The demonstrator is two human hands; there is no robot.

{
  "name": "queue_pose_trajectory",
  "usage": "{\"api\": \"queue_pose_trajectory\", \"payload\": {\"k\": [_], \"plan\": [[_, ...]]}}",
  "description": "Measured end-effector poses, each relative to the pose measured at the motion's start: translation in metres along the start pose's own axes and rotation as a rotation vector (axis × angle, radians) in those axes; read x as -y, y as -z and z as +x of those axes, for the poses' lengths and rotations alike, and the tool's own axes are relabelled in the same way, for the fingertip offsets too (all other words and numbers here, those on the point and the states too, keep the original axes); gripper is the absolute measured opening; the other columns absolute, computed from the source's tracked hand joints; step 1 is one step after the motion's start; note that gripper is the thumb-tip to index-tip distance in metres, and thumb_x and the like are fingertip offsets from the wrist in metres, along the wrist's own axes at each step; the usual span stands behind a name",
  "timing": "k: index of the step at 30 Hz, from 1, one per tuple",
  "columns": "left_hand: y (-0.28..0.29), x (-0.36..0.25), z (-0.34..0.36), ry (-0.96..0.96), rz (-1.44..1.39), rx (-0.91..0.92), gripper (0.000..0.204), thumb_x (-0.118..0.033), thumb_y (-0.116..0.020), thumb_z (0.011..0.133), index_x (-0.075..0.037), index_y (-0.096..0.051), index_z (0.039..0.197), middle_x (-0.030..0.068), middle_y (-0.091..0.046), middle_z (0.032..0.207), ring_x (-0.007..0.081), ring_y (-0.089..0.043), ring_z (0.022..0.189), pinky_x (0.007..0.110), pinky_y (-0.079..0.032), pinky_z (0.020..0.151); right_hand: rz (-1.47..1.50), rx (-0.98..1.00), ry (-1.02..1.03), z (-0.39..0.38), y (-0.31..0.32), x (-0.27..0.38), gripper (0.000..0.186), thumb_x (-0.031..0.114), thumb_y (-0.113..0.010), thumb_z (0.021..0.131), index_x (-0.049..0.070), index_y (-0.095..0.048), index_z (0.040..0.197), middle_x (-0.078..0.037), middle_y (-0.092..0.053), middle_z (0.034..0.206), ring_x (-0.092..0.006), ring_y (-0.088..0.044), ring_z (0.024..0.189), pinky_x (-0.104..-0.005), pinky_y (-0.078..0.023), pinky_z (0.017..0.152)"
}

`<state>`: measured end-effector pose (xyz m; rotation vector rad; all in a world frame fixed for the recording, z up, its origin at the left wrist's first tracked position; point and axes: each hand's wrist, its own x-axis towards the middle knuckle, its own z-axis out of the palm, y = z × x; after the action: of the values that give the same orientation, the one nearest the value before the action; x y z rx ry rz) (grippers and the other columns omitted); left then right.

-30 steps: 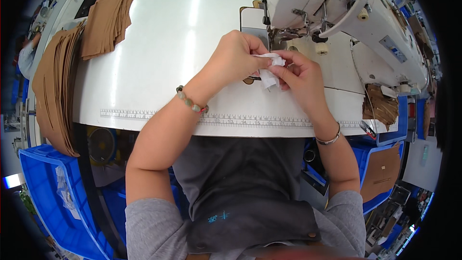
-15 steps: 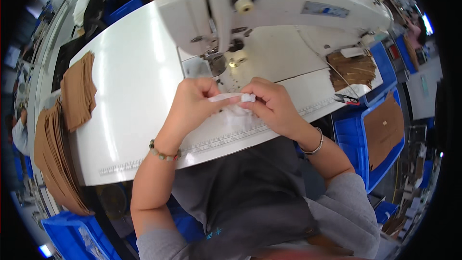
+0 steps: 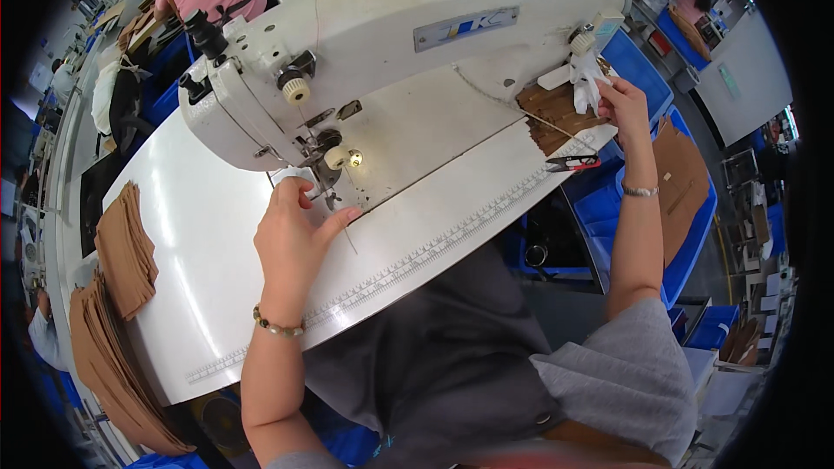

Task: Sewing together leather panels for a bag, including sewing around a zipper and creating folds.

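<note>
And we've got our hands well apart here: left hand, thumb spread from the fingers, just beside the sewing machine's needle area; right hand pinching white cloth above brown pieces, table's right end. Snips by the front-right corner, brown stack along the left edge!

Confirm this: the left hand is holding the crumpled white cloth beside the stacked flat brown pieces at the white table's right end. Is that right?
Not quite: the head view shows the right hand, not the left hand, holding the crumpled white cloth. It is indeed beside the stacked flat brown pieces at the white table's right end.
</note>
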<state>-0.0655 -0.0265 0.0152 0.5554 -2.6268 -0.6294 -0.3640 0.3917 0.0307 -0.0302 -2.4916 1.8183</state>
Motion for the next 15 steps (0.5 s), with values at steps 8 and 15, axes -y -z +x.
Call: {"api": "queue_pose_trajectory", "payload": {"k": [8, 15], "plan": [[-0.005, 0.017, 0.006, 0.015, -0.012, 0.040, 0.016, -0.017, -0.073, 0.094, -0.004, -0.065, 0.097, 0.0088, -0.068, 0.092, 0.0262, -0.067, 0.077, 0.037, -0.053, 0.070, 0.059, 0.017, 0.064, 0.074, -0.002, -0.018, 0.016, 0.012, -0.072, 0.093, -0.001, -0.074, 0.104, -0.003, -0.073, 0.086, -0.0103, -0.070, 0.071, -0.0218, -0.055, 0.060], [-0.004, 0.027, 0.011, 0.055, 0.001, 0.034, 0.008, -0.010, -0.066, 0.097, -0.003, -0.064, 0.097, 0.0129, -0.068, 0.096, 0.0339, -0.068, 0.084, 0.042, -0.053, 0.074, -0.451, -0.119, 0.231, 0.065, -0.013, -0.026, 0.013, 0.008, -0.066, 0.085, 0.003, -0.077, 0.085, -0.008, -0.070, 0.066, -0.0157, -0.065, 0.057, -0.0305, -0.049, 0.055]]}}
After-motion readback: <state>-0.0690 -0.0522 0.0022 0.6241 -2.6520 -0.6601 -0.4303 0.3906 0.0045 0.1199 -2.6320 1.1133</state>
